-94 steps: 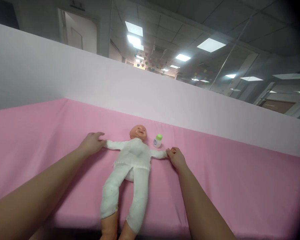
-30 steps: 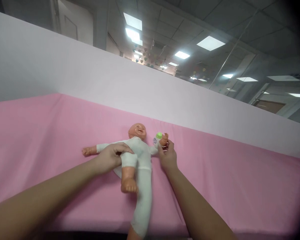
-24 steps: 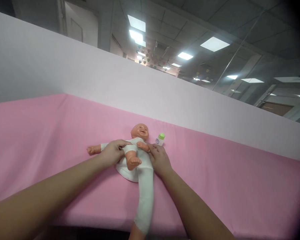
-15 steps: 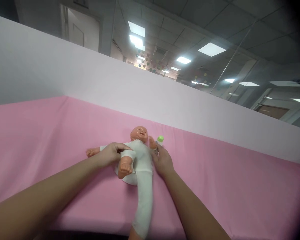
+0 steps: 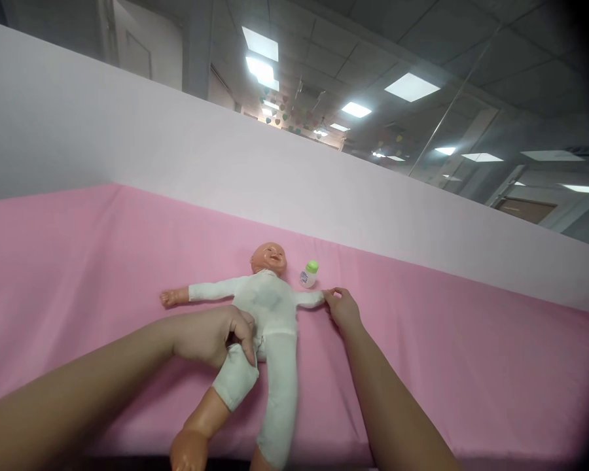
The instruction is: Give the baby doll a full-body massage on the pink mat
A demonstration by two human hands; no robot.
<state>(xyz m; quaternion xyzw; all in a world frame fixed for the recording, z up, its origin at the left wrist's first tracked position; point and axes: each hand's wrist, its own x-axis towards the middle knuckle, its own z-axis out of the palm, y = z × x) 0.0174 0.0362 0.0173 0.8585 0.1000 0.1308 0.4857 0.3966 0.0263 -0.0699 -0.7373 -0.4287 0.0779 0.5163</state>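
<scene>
A baby doll (image 5: 282,320) with a white cloth body lies on its back, head toward the wall. My left hand (image 5: 220,333) is closed on the upper part of the doll's leg at the left, its fingers pinching the white cloth near the hip. That leg is stretched out toward me, its bare plastic foot at the bottom edge. My right hand (image 5: 341,306) pinches the end of the doll's arm at the right, hiding that doll hand. Just above this arm is a small clear bottle (image 5: 309,275) with a green cap.
Pink cloth (image 5: 436,353) covers the padded surface under the doll, with its front edge close to me. Behind it rises a low white wall (image 5: 216,157), topped by glass at the right. Ceiling lights and a door show beyond.
The doll's left-side leg, folded up over its body before, now lies stretched toward me. My right hand has drawn the doll's arm outward to the right, and the bottle is uncovered.
</scene>
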